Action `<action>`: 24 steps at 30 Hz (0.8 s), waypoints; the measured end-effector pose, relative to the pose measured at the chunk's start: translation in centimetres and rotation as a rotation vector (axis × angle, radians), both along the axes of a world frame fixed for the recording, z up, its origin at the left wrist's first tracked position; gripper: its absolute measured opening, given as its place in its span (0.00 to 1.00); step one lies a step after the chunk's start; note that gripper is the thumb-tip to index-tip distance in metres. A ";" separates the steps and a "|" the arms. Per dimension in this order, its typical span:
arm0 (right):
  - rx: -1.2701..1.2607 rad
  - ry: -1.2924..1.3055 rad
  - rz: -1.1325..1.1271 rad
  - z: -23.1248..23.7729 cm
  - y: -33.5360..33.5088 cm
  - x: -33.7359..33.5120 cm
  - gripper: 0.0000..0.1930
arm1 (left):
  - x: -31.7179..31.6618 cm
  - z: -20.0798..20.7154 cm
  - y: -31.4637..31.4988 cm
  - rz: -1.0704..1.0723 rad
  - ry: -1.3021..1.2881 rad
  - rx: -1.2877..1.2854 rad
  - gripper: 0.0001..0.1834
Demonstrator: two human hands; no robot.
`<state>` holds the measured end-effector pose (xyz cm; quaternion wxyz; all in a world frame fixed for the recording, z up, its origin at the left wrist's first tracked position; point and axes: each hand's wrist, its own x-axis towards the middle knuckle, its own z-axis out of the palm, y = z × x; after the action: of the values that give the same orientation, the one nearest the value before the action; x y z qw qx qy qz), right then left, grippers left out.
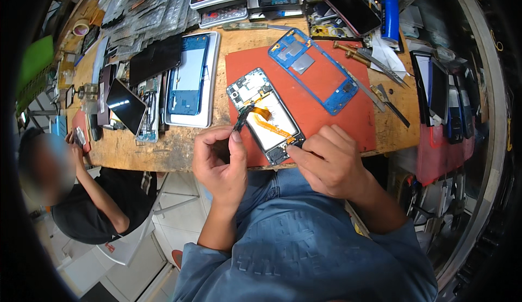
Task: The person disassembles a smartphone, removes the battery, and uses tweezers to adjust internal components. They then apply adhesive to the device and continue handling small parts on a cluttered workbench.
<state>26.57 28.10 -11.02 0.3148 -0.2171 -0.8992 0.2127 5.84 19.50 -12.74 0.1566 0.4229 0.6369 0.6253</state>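
Orange flex cable [262,112] pinched by left hand [220,163]; right hand [326,163] presses opened phone [265,116] between them.

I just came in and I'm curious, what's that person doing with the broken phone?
A person is working on an opened phone with orange ribbon cables lying on a red-orange rubber mat. Their left hand pinches a small dark part lifted off it, while their right hand presses its lower end. A blue plastic phone frame lies beside it.
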 end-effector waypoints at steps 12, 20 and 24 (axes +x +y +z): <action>-0.183 0.040 -0.018 -0.7 1.3 -1.9 0.11 | -0.1 0.6 -0.1 -0.093 0.427 -0.038 0.09; -0.214 -0.031 0.106 0.5 1.9 -0.6 0.11 | -1.1 0.5 -0.9 -0.183 0.437 -0.091 0.15; -0.087 -0.047 0.139 -0.3 2.4 -1.0 0.10 | -1.2 0.8 -1.5 -0.262 0.551 -0.108 0.19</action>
<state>25.59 30.46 -11.29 0.2681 -0.1725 -0.9093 0.2675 4.68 18.01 -11.98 0.0794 0.6460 0.6278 0.4268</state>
